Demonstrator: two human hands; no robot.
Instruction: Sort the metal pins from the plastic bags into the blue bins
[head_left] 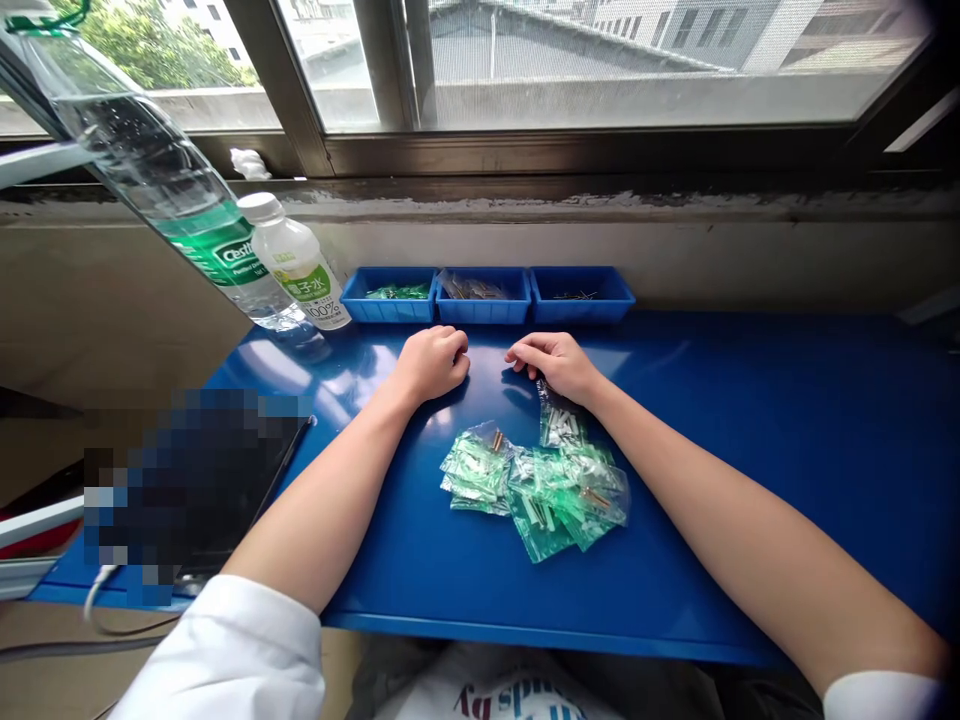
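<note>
My left hand (435, 362) rests on the blue table with its fingers curled into a loose fist, and nothing shows in it. To its right, my right hand (553, 366) lies on the table with bent fingers slightly apart, holding nothing visible. A clear packet with white pieces (561, 420) lies partly under the right hand. Nearer the front is a pile of green-tinted packets (551, 500) holding white and brass-coloured pieces. Just left of it, touching, sits a smaller stack of similar packets (476, 470).
Three blue bins, left (390, 308), middle (482, 311) and right (581, 311), stand along the wall with small parts inside. A large water bottle (169, 190) and a small white-capped bottle (300, 270) are at the back left. A dark, partly pixelated device (217, 470) lies front left.
</note>
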